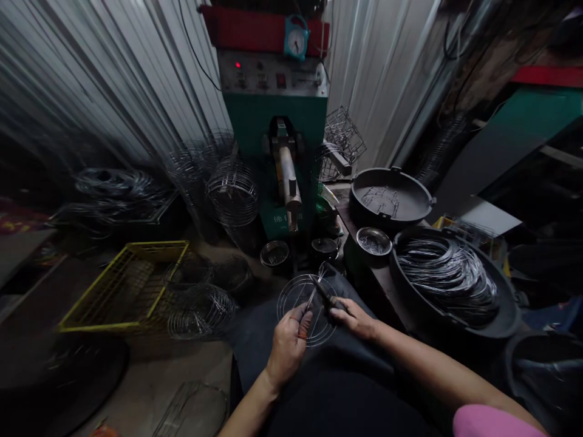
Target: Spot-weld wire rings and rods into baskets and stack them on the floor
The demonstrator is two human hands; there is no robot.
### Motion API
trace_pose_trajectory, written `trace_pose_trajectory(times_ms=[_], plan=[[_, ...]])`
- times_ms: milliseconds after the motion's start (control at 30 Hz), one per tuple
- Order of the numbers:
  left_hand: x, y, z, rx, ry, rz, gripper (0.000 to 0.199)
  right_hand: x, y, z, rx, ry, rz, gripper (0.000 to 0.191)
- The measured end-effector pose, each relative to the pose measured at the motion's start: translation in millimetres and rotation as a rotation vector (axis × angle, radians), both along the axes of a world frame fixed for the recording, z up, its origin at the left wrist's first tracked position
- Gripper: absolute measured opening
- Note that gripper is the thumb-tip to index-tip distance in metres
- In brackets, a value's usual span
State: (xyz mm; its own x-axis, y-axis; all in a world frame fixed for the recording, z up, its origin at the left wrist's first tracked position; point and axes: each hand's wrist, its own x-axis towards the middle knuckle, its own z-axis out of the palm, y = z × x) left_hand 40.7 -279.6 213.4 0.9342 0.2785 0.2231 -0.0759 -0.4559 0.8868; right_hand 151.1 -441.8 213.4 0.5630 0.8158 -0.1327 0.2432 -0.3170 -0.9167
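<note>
Left hand (289, 341) closed on thin wires (312, 297). Right hand (354, 318) wrapped round dark pliers (321, 291), nose near wires; contact unclear. Round wire rack (279, 300) on dark cloth (255, 321) over lap, beneath both hands. Right: pan (505, 315) with wire coils (449, 276), small bowl (388, 247) farther. Left: yellow basket (155, 245). Far: green machine (246, 121), blue clock (296, 40) at top.
</note>
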Motion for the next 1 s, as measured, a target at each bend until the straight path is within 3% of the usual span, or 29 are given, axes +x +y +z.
trace_pose_trajectory(times_ms=[267,433,600,700,767,867,1000], plan=[[-3,-6,-10.5,0.06,-0.028,-0.024,0.027,12,-8,55.9,-0.285,-0.032,0.146,0.041],[-5,-7,-12.5,0.109,-0.071,-0.013,0.027,23,-1,90.7,-0.495,0.092,0.19,0.042],[-3,-2,-11.4,0.191,-0.124,0.027,0.027,45,8,107.8,-0.641,0.12,0.234,0.045],[1,2,-11.6,0.232,-0.127,0.08,0.027,55,-10,93.4,-0.627,0.063,0.203,0.05],[4,6,-11.1,0.242,-0.116,0.106,0.028,55,-39,68.7,-0.59,0.156,0.143,0.053],[7,10,-8.9,0.247,-0.098,0.094,0.029,47,-105,15.0,-0.505,0.274,-0.091,0.053],[9,10,-7.2,0.268,-0.091,0.044,0.032,17,-207,-50.6,-0.691,0.014,-0.493,0.041]])
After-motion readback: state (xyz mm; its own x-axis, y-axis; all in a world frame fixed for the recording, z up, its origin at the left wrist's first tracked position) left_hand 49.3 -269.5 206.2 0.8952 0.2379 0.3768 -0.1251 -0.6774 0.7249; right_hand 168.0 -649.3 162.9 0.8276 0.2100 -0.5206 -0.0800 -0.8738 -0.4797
